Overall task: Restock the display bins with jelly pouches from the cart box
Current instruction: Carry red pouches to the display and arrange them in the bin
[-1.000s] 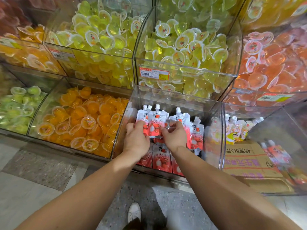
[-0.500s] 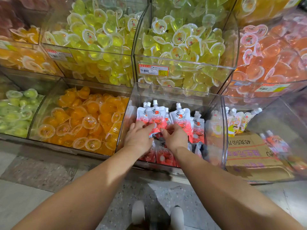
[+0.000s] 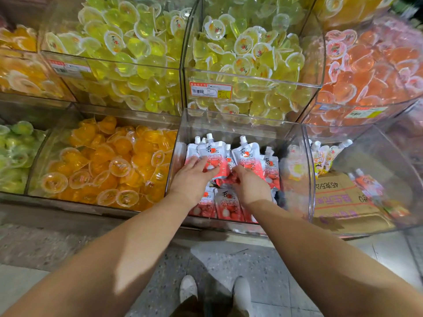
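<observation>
Reaching into the clear display bin (image 3: pixel 297 170), both hands work among the red-and-white jelly pouches (image 3: pixel 248 156). Left hand (image 3: pixel 194 177) lies flat, fingers spread, on an upright pouch (image 3: pixel 212 154). Right hand (image 3: pixel 250 184) curls on pouches beside it; its grip cannot be determined. More pouches lie flat at the bin front.

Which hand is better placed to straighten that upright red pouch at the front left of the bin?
Left, probably. The left hand already lies flat on that red pouch, while the right hand sits lower among pouches further right, near the clear bin wall.
</observation>
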